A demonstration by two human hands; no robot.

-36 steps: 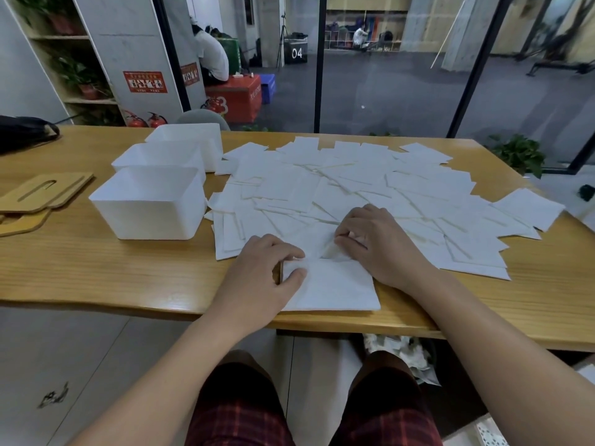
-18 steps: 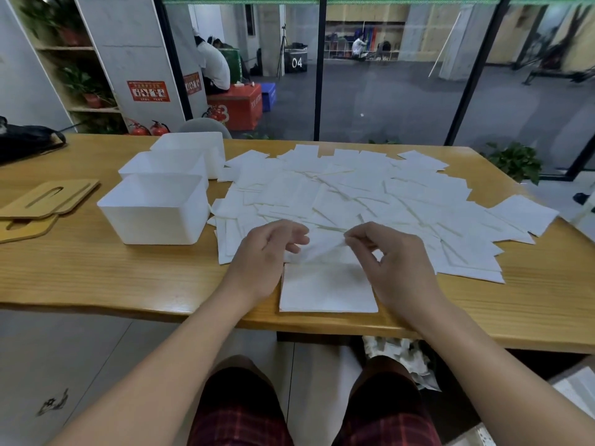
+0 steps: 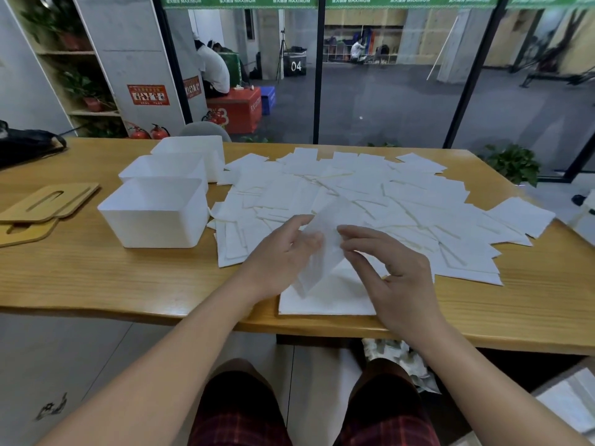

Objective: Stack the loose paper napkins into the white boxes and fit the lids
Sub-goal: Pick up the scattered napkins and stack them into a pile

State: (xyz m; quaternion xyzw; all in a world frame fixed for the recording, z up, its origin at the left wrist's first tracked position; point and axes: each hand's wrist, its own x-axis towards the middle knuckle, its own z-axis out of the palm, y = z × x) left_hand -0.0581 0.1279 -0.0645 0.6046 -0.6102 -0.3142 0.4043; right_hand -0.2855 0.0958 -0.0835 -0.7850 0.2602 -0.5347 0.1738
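Loose white paper napkins (image 3: 370, 194) cover the middle and right of the wooden table (image 3: 80, 278). My left hand (image 3: 280, 255) and my right hand (image 3: 392, 272) hold one napkin (image 3: 325, 239) between them, lifted and tilted above a small neat stack of napkins (image 3: 328, 297) at the table's front edge. Both hands pinch its edges with fingertips. Three white boxes stand in a row at the left, the nearest box (image 3: 154, 214) open on top, a second box (image 3: 164, 165) and a third box (image 3: 193, 149) behind it. Two wooden lids (image 3: 48, 201) with slots lie left of the boxes.
A black bag (image 3: 29, 146) lies at the table's far left corner. A glass wall stands behind the table, with a potted plant (image 3: 512, 162) at the far right. Crumpled paper (image 3: 396, 358) lies on the floor under the table.
Both hands rose off the table with one napkin taken from the pile. A second ago they pressed flat on the stack; now they hold the napkin in the air above it.
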